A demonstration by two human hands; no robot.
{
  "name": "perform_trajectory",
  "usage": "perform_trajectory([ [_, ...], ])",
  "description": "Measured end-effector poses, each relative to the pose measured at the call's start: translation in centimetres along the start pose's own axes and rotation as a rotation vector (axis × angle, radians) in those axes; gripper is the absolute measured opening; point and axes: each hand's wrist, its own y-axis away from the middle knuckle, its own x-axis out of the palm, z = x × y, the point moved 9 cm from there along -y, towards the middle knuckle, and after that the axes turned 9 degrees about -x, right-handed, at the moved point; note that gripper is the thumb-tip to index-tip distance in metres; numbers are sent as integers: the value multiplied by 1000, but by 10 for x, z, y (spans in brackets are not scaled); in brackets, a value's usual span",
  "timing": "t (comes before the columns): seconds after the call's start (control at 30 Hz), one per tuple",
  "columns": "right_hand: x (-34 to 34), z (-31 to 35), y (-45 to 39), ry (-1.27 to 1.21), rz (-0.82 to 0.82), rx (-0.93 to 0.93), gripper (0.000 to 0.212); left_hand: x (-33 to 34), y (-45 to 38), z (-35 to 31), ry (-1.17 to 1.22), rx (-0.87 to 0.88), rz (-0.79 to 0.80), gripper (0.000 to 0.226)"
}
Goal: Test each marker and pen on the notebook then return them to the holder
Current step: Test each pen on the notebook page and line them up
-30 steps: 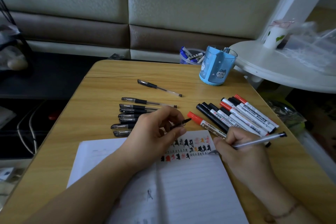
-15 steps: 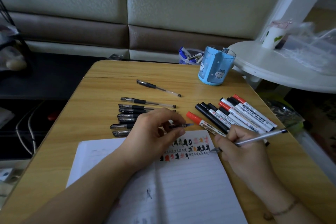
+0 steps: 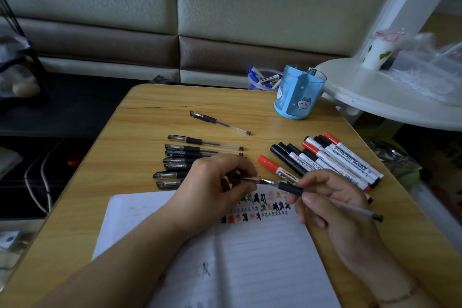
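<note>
Right hand (image 3: 332, 205) pinched pen (image 3: 325, 197) above notebook (image 3: 250, 257), tip pointing left. Left hand (image 3: 215, 187) pinched pen cap (image 3: 247, 179) at tip. Blue holder (image 3: 297, 94) at far right of table (image 3: 150, 117).

A clear pen (image 3: 325, 199) with a black grip is held level above the notebook (image 3: 250, 257), tip toward a black cap (image 3: 246, 179) pinched just beside it. The notebook lies open, lined, with rows of black, red and orange scribbles. Capped black pens (image 3: 190, 155) lie in a row on the left – red and black markers (image 3: 332, 160) fan out on the right. The blue holder (image 3: 298, 92) stands upright behind
</note>
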Motion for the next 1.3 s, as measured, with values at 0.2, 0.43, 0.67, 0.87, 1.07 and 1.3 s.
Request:
perform_trajectory([
  [0.2, 4, -4, 1, 103, 43, 55, 34, 8, 5, -17, -58, 151, 86, 17],
  [0.43, 5, 2, 1, 170, 29, 5, 45, 8, 4, -8, 52, 65, 114, 13],
  [0.67, 6, 6, 0, 209, 15, -19, 40, 10, 3, -6, 106, 21, 91, 12],
  [0.87, -10, 19, -10, 35, -30, -33, 40, -12, -1, -1, 97, 43, -105, 14],
  [1.07, -5, 38, -43, 813, 141, -26, 28, -28, 0, 3, 96, 36, -281, 21],
  [1.3, 35, -3, -133, 1187, 225, -78, 25, -57, 11, 32, 198, -182, -594, 68],
])
